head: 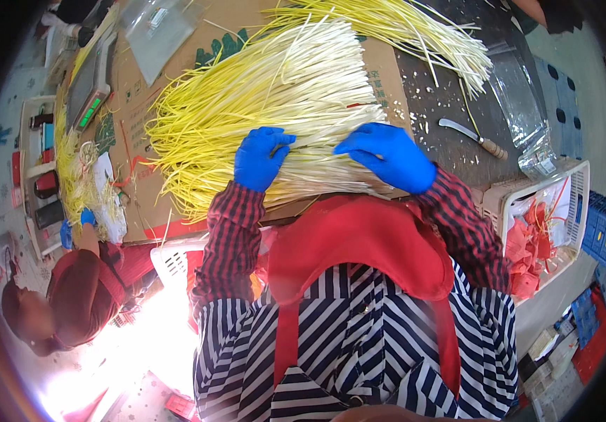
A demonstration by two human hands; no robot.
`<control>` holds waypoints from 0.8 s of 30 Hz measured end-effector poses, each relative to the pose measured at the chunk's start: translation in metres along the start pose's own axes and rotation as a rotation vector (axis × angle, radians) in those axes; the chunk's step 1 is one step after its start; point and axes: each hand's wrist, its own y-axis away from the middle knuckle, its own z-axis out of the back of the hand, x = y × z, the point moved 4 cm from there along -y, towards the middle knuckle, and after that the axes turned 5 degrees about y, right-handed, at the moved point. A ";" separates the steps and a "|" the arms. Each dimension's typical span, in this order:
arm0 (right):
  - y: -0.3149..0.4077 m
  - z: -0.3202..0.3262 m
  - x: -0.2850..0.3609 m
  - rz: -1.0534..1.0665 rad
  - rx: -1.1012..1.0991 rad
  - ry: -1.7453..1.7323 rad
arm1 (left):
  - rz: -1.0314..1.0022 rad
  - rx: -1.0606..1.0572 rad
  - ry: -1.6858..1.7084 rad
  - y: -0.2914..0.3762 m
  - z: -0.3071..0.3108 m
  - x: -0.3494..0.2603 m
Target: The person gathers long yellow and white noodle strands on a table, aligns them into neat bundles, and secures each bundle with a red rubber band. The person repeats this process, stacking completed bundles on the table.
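A broad pile of yellow chives with pale stems (282, 89) lies on flattened cardboard, yellow leaf ends to the left and white ends to the right. Blue gloves cover both my hands. My left hand (264, 157) rests over the near part of the pile, its thumb and forefinger pinched around a thin stalk. My right hand (387, 157) is over the white ends, fingertips bent together at the same strand; exactly what lies between them is hidden. A curved knife with a wooden handle (493, 149) lies on the dark table to the right.
More chives (440, 39) lie at the far right. A digital scale (89, 89) stands at the left, near a clear plastic bag (158, 31). A white basket (582, 205) holds red material. Clear plastic packaging (519, 100) lies at right. A co-worker (79, 295) with blue gloves is at lower left.
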 end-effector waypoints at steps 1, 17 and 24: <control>-0.012 -0.014 -0.004 0.048 0.060 -0.025 | -0.056 -0.004 -0.078 -0.001 -0.003 0.003; -0.072 -0.071 -0.026 0.112 0.348 0.534 | 0.025 -0.034 -0.234 0.017 -0.010 -0.004; -0.070 -0.083 -0.019 0.388 0.271 0.685 | 0.152 0.076 -0.253 0.021 -0.017 0.002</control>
